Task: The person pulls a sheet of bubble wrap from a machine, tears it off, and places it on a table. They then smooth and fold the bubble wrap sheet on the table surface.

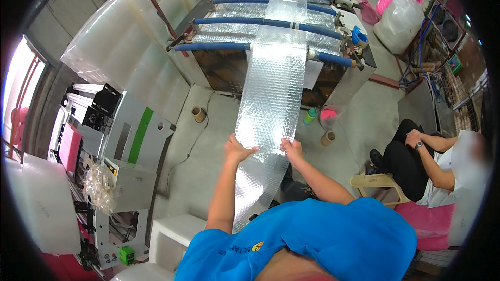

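A long strip of silvery bubble wrap runs from the roller machine down toward my body, its lower end hanging below my hands. My left hand holds the strip's left edge, the thumb lying across the top face and some of the fingers hidden. On the opposite edge, my right hand pinches the wrap between thumb and fingers. Between the two hands the sheet is fairly flat and shiny. Blue rollers carry the wrap at the machine's front.
A grey machine with a green stripe stands left. Cardboard cores, a green bottle and a bag with something pink are on the floor. At right a person sits, hands clasped, near a beige stool.
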Available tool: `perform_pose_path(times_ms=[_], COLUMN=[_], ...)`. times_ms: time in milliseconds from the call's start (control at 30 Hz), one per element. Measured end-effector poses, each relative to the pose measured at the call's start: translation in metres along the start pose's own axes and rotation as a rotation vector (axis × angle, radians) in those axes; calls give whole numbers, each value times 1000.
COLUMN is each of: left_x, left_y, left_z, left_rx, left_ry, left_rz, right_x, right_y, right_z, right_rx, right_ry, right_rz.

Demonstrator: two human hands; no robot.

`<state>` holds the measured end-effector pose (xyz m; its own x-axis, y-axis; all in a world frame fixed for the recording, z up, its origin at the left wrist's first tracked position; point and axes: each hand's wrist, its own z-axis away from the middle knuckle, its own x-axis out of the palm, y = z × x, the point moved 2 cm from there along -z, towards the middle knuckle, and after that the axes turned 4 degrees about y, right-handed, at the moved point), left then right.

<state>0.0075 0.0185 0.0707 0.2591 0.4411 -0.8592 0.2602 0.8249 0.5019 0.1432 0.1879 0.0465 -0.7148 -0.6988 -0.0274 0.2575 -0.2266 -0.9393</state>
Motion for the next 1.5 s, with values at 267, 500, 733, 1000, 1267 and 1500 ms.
perform_pose_path(times_ms=[267,500,733,1000,1267,1500], left_x=[-3,31,68,87,137,157], left_y=[-17,-36,-49,-47,-79,-88], left_z=[7,-2,-17,-29,-43,-92], left_rx=[-126,-144,-154,-241,-219,-96], left_ry=[-153,-213,-298,-359,-421,-544], left_rz=[413,432,360,162,109,206], right_x=[-8,-11,-12,-27,-37,-37], right_y=[-1,66,66,85,107,90], right_z=[1,-37,-43,-64,-80,-110], right_rx=[-64,-278,-90,-1,120,104], right_ry=[28,152,-26,-143,-270,-232], right_rz=[12,329,388,388,512,490])
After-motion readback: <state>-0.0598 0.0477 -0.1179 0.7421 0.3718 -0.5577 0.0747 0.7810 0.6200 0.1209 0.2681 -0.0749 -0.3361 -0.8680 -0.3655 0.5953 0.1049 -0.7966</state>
